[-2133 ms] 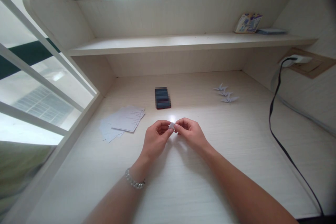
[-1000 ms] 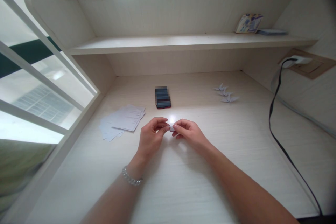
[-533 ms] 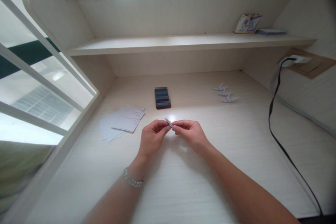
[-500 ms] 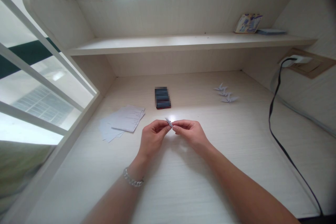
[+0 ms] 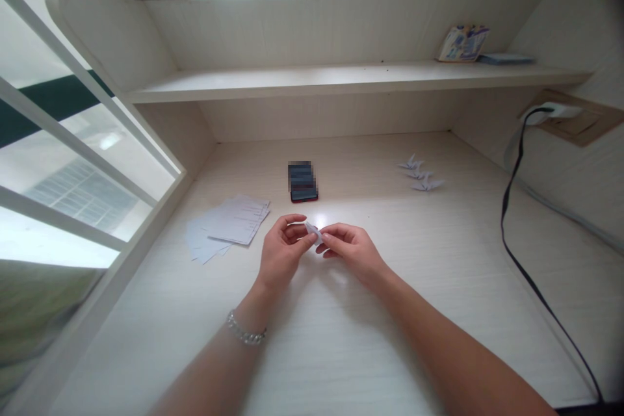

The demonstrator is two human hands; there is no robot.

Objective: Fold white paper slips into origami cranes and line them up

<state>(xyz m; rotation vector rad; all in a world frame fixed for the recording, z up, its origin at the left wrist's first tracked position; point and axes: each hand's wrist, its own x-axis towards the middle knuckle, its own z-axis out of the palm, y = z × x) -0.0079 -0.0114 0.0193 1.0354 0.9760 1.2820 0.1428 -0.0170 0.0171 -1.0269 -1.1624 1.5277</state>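
Between my fingertips is a small piece of folded white paper (image 5: pixel 312 230), held above the desk. My left hand (image 5: pixel 285 247) pinches it between thumb and fingers, with the index finger lifted off to the side. From the other side, my right hand (image 5: pixel 350 248) grips the paper's right end with thumb and index finger. A part of the paper is hidden behind the fingers. Left of my hands lie several loose white paper sheets (image 5: pixel 236 221) in a fanned pile. Folded white paper cranes (image 5: pixel 427 183) stand in a row at the back right.
A dark phone-like object (image 5: pixel 303 182), partly pixelated, lies beyond my hands. A shelf (image 5: pixel 312 81) crosses above the desk, bearing a small printed box (image 5: pixel 462 43) and a flat blue item (image 5: pixel 506 59). A black cable (image 5: pixel 504 227) hangs from the right wall socket down the desk's side.
The folded paper has turned, so its flat face now shows instead of its thin edge. My left index finger has lifted, and my right fingers have shifted on the paper.
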